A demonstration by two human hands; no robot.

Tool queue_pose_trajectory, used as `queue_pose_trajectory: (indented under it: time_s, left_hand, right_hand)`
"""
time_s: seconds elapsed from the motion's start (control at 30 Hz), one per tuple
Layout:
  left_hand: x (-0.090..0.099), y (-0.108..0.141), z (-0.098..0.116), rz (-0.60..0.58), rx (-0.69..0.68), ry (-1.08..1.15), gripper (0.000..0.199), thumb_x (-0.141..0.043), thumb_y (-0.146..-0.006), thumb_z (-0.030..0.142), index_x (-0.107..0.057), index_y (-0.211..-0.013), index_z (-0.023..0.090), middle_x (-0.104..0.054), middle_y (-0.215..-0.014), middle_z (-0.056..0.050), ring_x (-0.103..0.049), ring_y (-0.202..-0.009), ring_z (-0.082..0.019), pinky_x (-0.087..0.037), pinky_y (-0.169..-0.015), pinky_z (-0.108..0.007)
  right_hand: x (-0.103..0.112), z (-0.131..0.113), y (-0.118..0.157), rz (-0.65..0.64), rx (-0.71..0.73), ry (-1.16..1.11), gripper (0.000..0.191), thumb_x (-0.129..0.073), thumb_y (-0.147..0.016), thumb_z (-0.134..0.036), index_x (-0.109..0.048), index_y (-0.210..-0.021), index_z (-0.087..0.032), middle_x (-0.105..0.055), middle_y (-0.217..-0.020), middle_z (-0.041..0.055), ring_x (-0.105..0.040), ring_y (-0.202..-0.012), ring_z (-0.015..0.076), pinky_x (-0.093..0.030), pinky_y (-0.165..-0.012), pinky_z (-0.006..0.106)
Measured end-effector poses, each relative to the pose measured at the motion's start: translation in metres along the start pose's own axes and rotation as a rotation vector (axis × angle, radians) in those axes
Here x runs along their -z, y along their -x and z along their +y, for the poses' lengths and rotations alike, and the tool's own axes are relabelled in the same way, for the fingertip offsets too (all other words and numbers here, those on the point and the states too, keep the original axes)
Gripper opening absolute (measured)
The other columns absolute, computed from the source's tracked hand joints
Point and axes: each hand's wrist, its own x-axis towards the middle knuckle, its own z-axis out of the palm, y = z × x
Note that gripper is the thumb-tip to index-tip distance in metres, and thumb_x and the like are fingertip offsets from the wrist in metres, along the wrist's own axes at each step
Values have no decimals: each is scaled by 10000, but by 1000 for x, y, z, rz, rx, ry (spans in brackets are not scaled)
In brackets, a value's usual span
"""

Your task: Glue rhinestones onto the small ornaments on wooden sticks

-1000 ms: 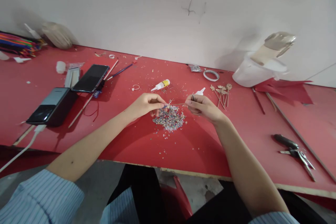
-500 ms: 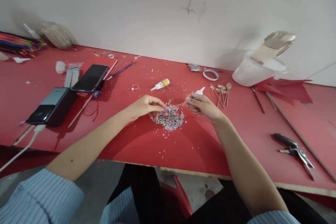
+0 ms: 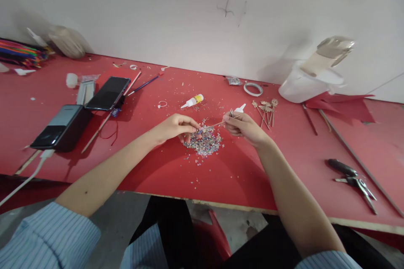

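Note:
Over a pile of small glittery chips, my left hand pinches a small blue-purple piece, mostly covered by the fingers. My right hand is closed around a thin stick. The stick slants down to the left, and its tip reaches the piece at my left fingertips. Whether the tip touches it I cannot tell. Behind the hands lies a glue bottle with a yellow label. Partly hidden behind my right hand is a white nozzle.
Flower-topped sticks and a tape roll lie at the right, before a white bucket. Pliers rest near the right edge. On the left are a phone and a power bank with a cable.
The stick's tip has shifted slightly at my left fingertips, and the blue-purple piece appears turned a little. Both hands stay in nearly the same place.

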Motion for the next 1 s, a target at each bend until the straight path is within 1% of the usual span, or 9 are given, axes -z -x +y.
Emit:
queue_pose_trajectory:
  time_s: [0.1, 0.2, 0.27, 0.33, 0.43, 0.53, 0.7, 0.83, 1.0]
  left_hand:
    - [0, 0, -1, -12, -2, 5, 245, -624, -789, 279, -662, -970, 118, -730, -796, -100, -627, -553, -114, -477, -501, -221]
    - [-1, 0, -2, -26, -20, 8, 253, -665, -759, 262, -639, -972, 129, -723, -869, -91, -623, -565, -100, -477, -498, -210]
    - [-2, -1, -3, -28, -31, 11, 251, -682, -747, 249, -631, -966, 136, -713, -839, -73, -621, -570, -100, -477, -496, -209]
    - [-2, -1, -3, -20, -33, 13, 233, -683, -748, 237, -630, -953, 140, -698, -768, -53, -616, -566, -102, -474, -496, -211]
    - [-3, 0, 0, 2, -26, 10, 208, -673, -753, 218, -637, -942, 140, -658, -655, -25, -602, -548, -105, -469, -499, -220]
    - [-3, 1, 3, 26, -22, 5, 203, -659, -762, 214, -647, -951, 141, -625, -594, -9, -584, -531, -108, -465, -506, -231]
    - [0, 1, 1, 38, -50, -1, 225, -638, -782, 251, -654, -984, 153, -621, -634, -18, -592, -580, -120, -474, -526, -235]
    - [2, 0, -2, 34, -72, 18, 227, -617, -793, 261, -651, -990, 154, -622, -703, -31, -584, -614, -118, -471, -522, -227]
    - [2, 0, -2, 38, -62, 19, 227, -633, -785, 265, -660, -983, 157, -590, -642, -17, -568, -598, -115, -461, -520, -221]
  right_hand:
    - [0, -1, 0, -1, 2, -3, 331, -635, -833, -418, -456, -682, -185, -238, -559, -85, -170, -468, 45, -102, -423, 230]
    - [0, -1, 1, 0, -4, -2, 319, -631, -839, -408, -460, -688, -185, -243, -565, -83, -172, -469, 44, -109, -427, 229]
    - [0, -1, 1, -1, -4, 6, 307, -631, -841, -399, -465, -696, -185, -250, -567, -82, -176, -470, 44, -117, -430, 229]
    - [1, 0, 1, -1, 5, 26, 292, -626, -846, -391, -477, -707, -183, -258, -565, -82, -181, -472, 45, -125, -433, 229]
    - [3, 2, 0, -10, 18, 83, 280, -611, -861, -382, -496, -711, -176, -262, -552, -83, -191, -471, 46, -142, -434, 228]
    - [6, 4, 0, -32, 13, 141, 291, -611, -863, -385, -499, -702, -170, -265, -528, -88, -200, -465, 43, -159, -432, 224]
    - [7, 4, 0, -96, -41, 203, 298, -613, -857, -410, -510, -721, -166, -277, -510, -95, -198, -460, 39, -156, -426, 215]
    - [4, 2, 1, -98, -77, 235, 324, -618, -845, -432, -488, -705, -171, -307, -523, -90, -215, -453, 35, -161, -421, 211]
    - [1, -3, 2, -134, -73, 276, 332, -593, -856, -454, -495, -719, -169, -343, -541, -79, -247, -460, 40, -174, -425, 217]
